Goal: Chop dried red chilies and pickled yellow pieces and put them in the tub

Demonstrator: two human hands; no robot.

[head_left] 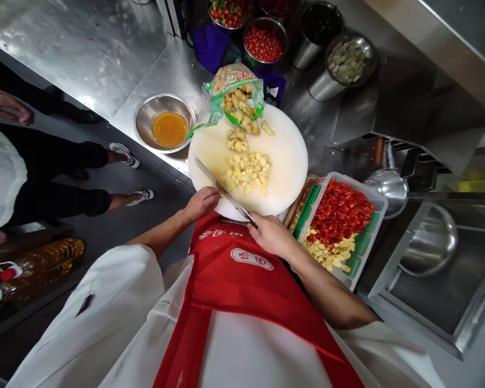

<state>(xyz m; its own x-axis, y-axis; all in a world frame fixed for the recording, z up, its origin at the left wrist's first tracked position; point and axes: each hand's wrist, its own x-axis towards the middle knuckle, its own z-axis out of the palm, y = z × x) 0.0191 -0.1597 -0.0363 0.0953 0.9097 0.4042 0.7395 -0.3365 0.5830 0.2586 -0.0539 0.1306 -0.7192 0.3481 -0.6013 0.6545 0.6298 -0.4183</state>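
Note:
My right hand (271,235) is closed round the handle of a kitchen knife (225,189), whose long blade lies slantwise across the near left part of a round white cutting board (288,145). Beside the blade, my left hand (204,203) has its fingers bent and pressed together at the board's near edge. A small piece of ginger seems to be under those fingertips, mostly hidden. Beyond the knife lies a pile of ginger slices (248,171). Farther back, whole ginger pieces (237,140) sit before an open plastic bag (233,81) with more ginger inside.
A steel bowl (140,119) of orange-brown liquid stands left of the board. At right, a plastic tub (378,196) holds chopped red peppers and ginger slices. Several steel containers (323,83) line the back. Another person (2,178) stands at left, near oil bottles (44,264).

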